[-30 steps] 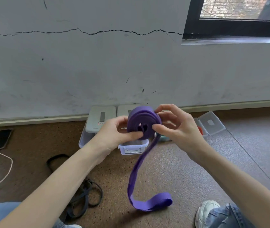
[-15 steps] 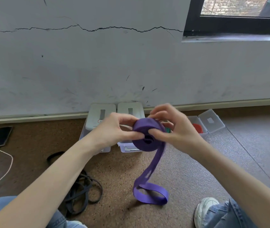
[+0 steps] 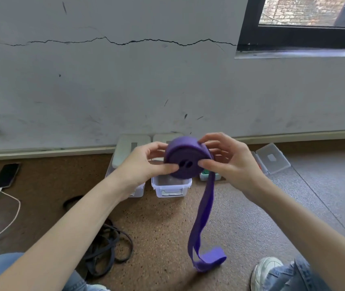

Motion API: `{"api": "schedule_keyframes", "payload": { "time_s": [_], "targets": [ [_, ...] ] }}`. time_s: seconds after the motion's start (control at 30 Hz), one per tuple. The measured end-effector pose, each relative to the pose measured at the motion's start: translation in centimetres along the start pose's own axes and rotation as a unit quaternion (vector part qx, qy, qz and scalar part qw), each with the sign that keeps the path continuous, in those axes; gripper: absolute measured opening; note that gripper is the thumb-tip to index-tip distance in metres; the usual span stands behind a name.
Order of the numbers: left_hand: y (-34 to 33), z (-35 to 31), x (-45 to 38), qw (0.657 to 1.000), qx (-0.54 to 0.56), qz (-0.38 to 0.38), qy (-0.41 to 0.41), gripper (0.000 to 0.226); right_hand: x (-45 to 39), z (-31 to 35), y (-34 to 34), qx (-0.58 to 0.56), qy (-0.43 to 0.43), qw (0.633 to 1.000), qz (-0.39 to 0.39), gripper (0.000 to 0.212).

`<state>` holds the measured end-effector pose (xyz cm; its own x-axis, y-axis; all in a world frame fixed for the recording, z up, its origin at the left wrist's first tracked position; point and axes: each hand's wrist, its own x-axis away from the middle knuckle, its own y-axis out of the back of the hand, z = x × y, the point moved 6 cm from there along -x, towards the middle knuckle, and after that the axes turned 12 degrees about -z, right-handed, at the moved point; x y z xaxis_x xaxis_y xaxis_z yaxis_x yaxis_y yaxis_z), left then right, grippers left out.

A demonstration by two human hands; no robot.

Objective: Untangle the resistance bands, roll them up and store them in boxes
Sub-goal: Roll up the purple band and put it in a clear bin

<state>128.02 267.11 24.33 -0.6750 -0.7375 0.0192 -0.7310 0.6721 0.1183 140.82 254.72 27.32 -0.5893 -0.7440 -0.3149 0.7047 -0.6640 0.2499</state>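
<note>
Floor brown, speckled, runs below and all round the grip; wall beyond it. Three clear boxes on the floor past the hands: open box directly under and just beyond the grip, closed box off to the left-hand side, third box out past the right hand with its lid flipped open. Dark bands in a tangled heap on the floor, below and left of the grip, near the left forearm. Phone with white cable far out left.

Purple band held up between both hands, most of it already wound into a thick roll, flat face toward the camera. Left hand pinches the roll's left edge, thumb on the face, fingers behind. Right hand grasps the right edge, thumb on the face, fingers curled over the top and back.

Loose tail drops straight down from the roll's right side, under the right hand, long axis near vertical, its end looping just at the floor. Right hand nearer the tail. Judgement: rolling well along, tail left to wind in, then into the open box below.
</note>
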Motion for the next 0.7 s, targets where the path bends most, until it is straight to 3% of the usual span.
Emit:
{"api": "schedule_keyframes", "payload": {
  "time_s": [0.07,0.13,0.2,0.3,0.37,0.47,0.6,0.7],
  "targets": [
    [-0.8,0.0,0.3,0.991,-0.116,0.058,-0.032,0.044,0.3,0.5,-0.5,0.137,0.076,0.986,0.048,0.044],
    [-2.0,0.1,0.8,0.983,-0.146,0.091,-0.057,0.037,0.9,0.4,-1.4,0.191,0.105,0.973,0.080,0.046],
    [-2.0,0.0,1.1,0.988,-0.123,0.079,-0.056,0.033,0.9,0.1,-1.5,0.135,0.074,0.985,0.074,0.044],
    [-0.9,-0.4,0.8,0.997,0.056,0.054,0.010,0.036,0.4,-0.7,-0.5,-0.042,-0.042,0.998,0.022,0.042],
    [-0.3,-0.5,0.5,0.980,0.184,0.039,0.060,0.039,0.4,-0.8,-0.2,-0.092,-0.058,0.994,-0.002,0.038],
    [-0.5,0.0,0.6,0.957,0.272,0.031,0.101,0.041,0.6,-0.5,-0.6,-0.113,-0.046,0.992,-0.004,0.036],
    [-1.7,1.3,1.1,0.950,0.281,0.043,0.126,0.047,0.8,-1.1,-1.0,-0.089,-0.055,0.995,-0.001,0.035],
    [-1.3,1.1,1.2,0.976,0.159,0.104,0.103,0.052,0.7,-1.0,-0.6,-0.049,-0.037,0.998,0.024,0.032]
  ]
}}
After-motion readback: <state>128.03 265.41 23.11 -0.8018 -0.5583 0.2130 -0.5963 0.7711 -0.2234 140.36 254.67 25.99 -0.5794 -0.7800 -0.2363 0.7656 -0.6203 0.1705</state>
